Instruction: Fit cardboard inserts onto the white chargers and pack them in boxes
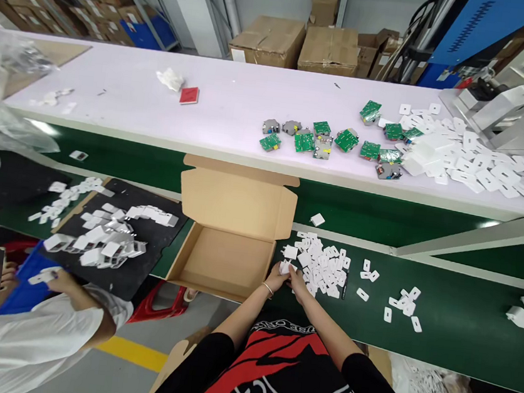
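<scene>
The left hand (275, 278) and right hand (298, 282) meet, fingers nearly closed, gripping a small white plastic block (286, 267) between them at the green bench (457, 345). Fingers obscure its pointing and long axis. Flat white rectangular plastic plates (325, 265) lie just right of the hands.

Place: a factory assembly workshop
Desk (473, 337): long and green, heaped with small white plastic parts (323, 266)
Upper shelf (236, 92): green circuit boards (304, 142) near its front edge
Behind: cardboard boxes (329, 48) and metal racks (344, 4)
Floor (75, 377): grey, with a yellow stripe (133, 353)
Neighbour: a co-worker (44, 342) at the desk's left part
</scene>
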`<action>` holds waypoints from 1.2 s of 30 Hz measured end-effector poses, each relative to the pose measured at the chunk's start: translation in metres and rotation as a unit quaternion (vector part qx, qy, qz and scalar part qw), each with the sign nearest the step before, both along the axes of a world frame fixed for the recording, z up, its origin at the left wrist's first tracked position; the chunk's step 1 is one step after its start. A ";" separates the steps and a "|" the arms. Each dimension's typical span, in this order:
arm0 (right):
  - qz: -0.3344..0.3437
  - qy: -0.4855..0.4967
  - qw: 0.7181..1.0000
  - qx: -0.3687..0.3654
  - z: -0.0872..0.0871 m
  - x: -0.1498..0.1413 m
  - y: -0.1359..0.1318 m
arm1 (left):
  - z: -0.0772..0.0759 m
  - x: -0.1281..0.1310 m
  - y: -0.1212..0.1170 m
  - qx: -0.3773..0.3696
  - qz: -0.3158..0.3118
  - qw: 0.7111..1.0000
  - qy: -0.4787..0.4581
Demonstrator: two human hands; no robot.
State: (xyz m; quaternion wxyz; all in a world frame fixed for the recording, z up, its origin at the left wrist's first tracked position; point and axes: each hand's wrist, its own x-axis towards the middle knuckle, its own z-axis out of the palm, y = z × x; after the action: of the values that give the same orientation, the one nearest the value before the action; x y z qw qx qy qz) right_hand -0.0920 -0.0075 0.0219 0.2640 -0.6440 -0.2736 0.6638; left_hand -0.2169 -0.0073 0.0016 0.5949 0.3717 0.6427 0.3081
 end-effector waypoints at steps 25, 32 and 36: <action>0.112 -0.059 0.976 0.176 0.074 0.010 0.000 | 0.066 -0.060 -0.034 0.089 -0.054 0.995 -0.005; 0.135 -0.114 0.915 0.362 0.119 -0.020 -0.010 | 0.101 -0.084 -0.048 0.156 -0.022 0.981 0.112; 0.170 -0.132 0.892 0.397 0.116 -0.046 -0.001 | 0.102 -0.115 -0.052 0.137 0.037 0.960 0.244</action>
State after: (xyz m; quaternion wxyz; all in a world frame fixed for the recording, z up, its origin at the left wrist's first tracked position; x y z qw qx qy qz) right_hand -0.1385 -0.0083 0.1377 0.3425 -0.5108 -0.6522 0.4432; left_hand -0.3320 -0.0595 0.1039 0.3521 0.4890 0.7333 0.3149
